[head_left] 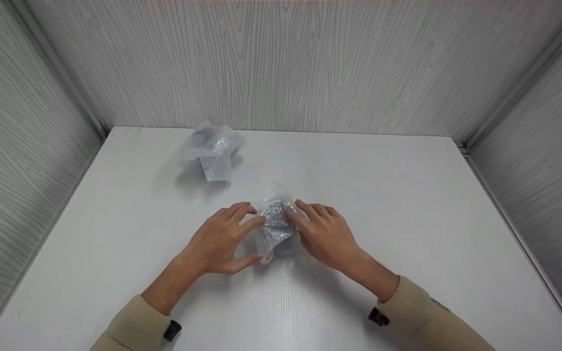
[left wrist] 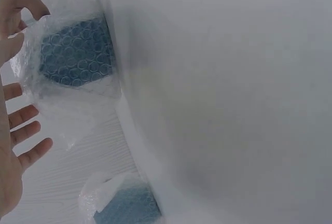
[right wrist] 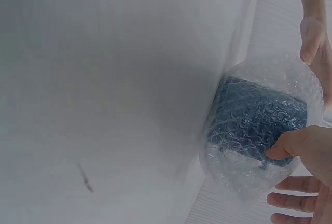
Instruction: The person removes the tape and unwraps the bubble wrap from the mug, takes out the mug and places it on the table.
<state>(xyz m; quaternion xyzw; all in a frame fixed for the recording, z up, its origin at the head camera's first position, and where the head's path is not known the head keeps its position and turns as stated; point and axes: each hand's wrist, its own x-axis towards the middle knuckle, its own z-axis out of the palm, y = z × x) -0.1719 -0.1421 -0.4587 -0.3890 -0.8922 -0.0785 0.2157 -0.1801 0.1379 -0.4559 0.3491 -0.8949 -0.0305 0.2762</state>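
Note:
A bundle of clear bubble wrap (head_left: 277, 226) with a dark blue block-like item (right wrist: 249, 117) inside sits on the white tabletop between my hands. My left hand (head_left: 220, 239) is at its left side, thumb and forefinger spread wide, fingertips at the wrap's edge. In the left wrist view its other fingers (left wrist: 32, 154) are straight and spread apart. My right hand (head_left: 327, 234) pinches the right side of the bundle. The right wrist view shows its thumb (right wrist: 282, 146) pressed on the wrapped blue face; its forefinger's contact is hidden there.
A second bubble-wrapped bundle (head_left: 215, 148) stands at the table's back left; blue shows through it in the left wrist view. Grey wood-grain panels (head_left: 271, 68) enclose the white tabletop (head_left: 383, 180) at the back and both sides.

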